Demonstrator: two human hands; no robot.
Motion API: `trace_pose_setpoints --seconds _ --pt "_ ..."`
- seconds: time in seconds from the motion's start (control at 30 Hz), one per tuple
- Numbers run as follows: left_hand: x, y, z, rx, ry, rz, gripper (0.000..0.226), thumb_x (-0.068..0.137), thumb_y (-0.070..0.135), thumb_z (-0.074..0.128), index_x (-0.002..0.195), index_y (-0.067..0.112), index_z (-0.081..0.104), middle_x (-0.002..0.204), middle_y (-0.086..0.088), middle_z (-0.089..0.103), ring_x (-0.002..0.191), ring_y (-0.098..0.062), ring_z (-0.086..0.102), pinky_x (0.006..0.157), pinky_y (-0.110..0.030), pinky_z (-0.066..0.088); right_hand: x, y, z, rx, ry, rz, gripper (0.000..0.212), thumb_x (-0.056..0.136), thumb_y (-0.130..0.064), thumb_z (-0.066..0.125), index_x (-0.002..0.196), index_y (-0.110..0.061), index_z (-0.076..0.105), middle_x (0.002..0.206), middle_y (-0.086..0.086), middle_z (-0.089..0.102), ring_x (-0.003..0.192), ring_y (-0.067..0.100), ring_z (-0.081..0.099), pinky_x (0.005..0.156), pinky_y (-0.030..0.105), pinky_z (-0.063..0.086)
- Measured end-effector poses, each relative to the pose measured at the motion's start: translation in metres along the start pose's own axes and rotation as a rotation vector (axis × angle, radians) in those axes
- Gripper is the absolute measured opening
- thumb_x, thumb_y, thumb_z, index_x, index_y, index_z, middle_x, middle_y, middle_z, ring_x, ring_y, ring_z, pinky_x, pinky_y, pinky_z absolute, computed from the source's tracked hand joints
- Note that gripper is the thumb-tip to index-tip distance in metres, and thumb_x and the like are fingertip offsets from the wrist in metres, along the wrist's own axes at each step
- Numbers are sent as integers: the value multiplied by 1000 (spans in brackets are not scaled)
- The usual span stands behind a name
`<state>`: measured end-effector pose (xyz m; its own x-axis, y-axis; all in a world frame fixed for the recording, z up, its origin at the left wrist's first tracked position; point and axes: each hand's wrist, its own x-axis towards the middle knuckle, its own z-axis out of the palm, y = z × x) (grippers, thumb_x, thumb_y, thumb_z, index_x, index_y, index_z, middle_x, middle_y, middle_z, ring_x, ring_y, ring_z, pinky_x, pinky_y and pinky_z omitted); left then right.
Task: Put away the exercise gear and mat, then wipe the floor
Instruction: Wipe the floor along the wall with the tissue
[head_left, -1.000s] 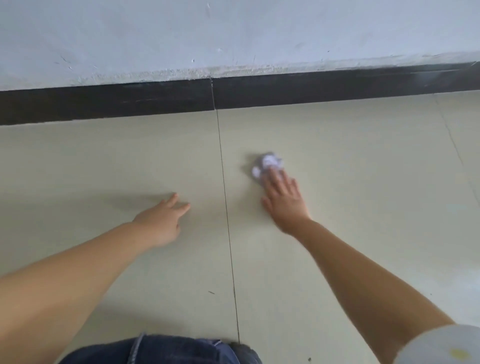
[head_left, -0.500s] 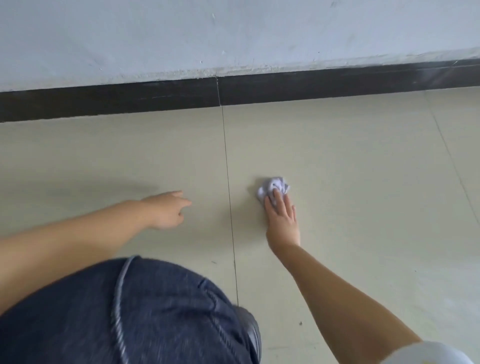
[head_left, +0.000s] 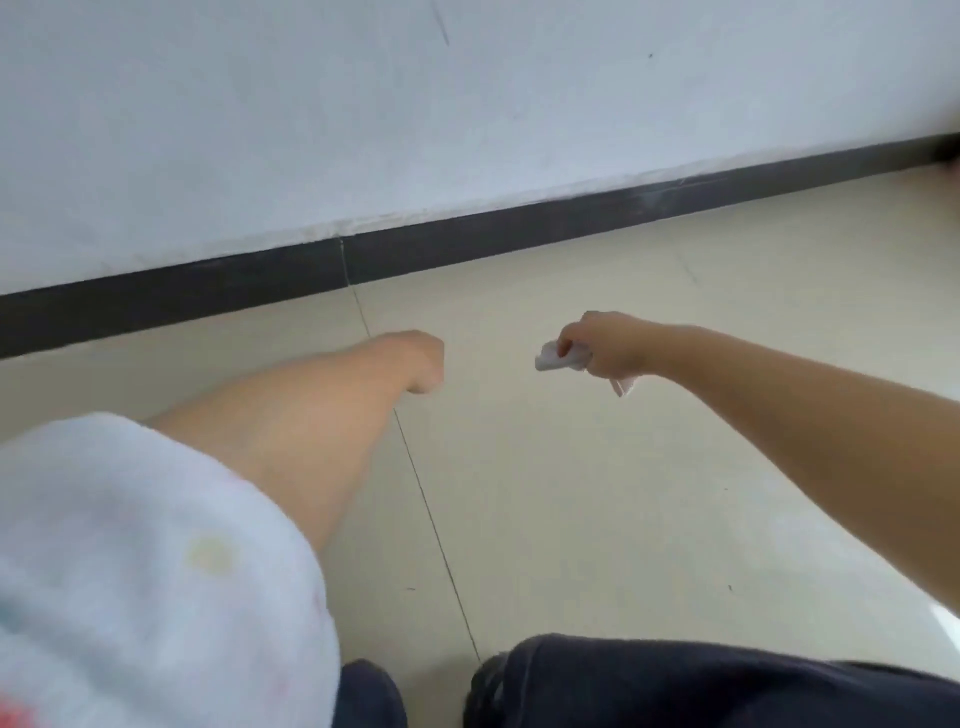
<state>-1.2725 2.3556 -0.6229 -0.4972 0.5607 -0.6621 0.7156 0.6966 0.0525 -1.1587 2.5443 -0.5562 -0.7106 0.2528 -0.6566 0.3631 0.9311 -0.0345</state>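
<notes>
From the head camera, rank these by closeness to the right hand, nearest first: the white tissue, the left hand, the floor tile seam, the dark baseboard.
1. White tissue: gripped in the right hand itself.
2. Left hand: across to the left, fingers curled under.
3. Floor tile seam: under the left hand, too close to call against it.
4. Dark baseboard: beyond both hands, at the wall's foot.

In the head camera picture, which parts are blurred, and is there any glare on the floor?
Head view: the white sleeve at lower left is strongly blurred; the right hand and its white wipe are softly smeared; a bright patch of glare lies on the floor at the right edge.
</notes>
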Motion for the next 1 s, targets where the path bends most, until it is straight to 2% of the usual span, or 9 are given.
trace_pose_setpoints --seconds 0.17,0.27,0.47,0.53,0.67,0.77,0.87,0.93,1.0 --pt "42 45 44 -115 -115 101 55 92 11 40 146 12 29 145 -15 37 130 -31 43 99 -40 41 0 30 -32 -83 -32 123 38 91 -10 37 125 -18 55 123 5 55 104 24 49 84 27 37" --pt "53 41 58 -156 -170 67 72 93 9 42 152 29 4 159 -9 -6 146 -34 2 109 -62 21 12 33 -44 -26 -50 176 37 91 -10 36 121 -17 56 116 4 57 100 22 52 79 26 35" --pt "57 20 107 -125 -134 76 92 89 60 45 146 34 -22 149 -4 -40 140 -29 -32 102 -75 4 29 29 -16 189 34 118 40 87 2 32 112 -15 58 98 -5 46 82 29 62 62 26 48" --pt "59 21 112 -110 -110 75 95 86 64 46 146 34 -23 149 -4 -39 140 -29 -32 103 -75 5 40 25 23 249 68 131 46 86 3 34 122 -19 55 111 3 44 80 22 55 67 29 49" --pt "68 26 109 -100 -197 51 96 87 64 45 144 34 -26 143 -2 -47 137 -30 -37 101 -77 4 53 -11 122 328 55 24 64 80 8 38 135 -21 46 134 5 40 121 29 38 96 31 39" --pt "73 29 111 -125 -256 11 97 89 60 46 139 34 -33 133 -2 -56 131 -30 -44 100 -78 -2 50 -32 169 347 58 -74 70 83 4 40 148 -19 27 157 5 12 144 24 9 116 34 21" --pt "70 23 115 -116 -236 20 101 86 64 47 134 35 -37 125 2 -62 120 -25 -54 100 -77 -4 48 -21 188 179 37 -189 77 88 0 35 152 -17 -5 157 1 -23 142 19 -26 118 38 -11" --pt "69 21 119 -118 -203 17 102 84 65 48 136 38 -35 124 4 -63 114 -21 -57 100 -77 -5 59 5 193 82 56 -317 69 94 -14 29 150 -23 -9 155 0 -26 140 16 -30 113 42 -14" --pt "68 20 117 -106 -215 13 102 84 65 49 139 38 -33 125 4 -62 112 -20 -58 100 -76 -5 73 27 193 -44 88 -422 54 97 -33 18 149 -23 6 159 1 -6 146 17 -10 112 54 3"
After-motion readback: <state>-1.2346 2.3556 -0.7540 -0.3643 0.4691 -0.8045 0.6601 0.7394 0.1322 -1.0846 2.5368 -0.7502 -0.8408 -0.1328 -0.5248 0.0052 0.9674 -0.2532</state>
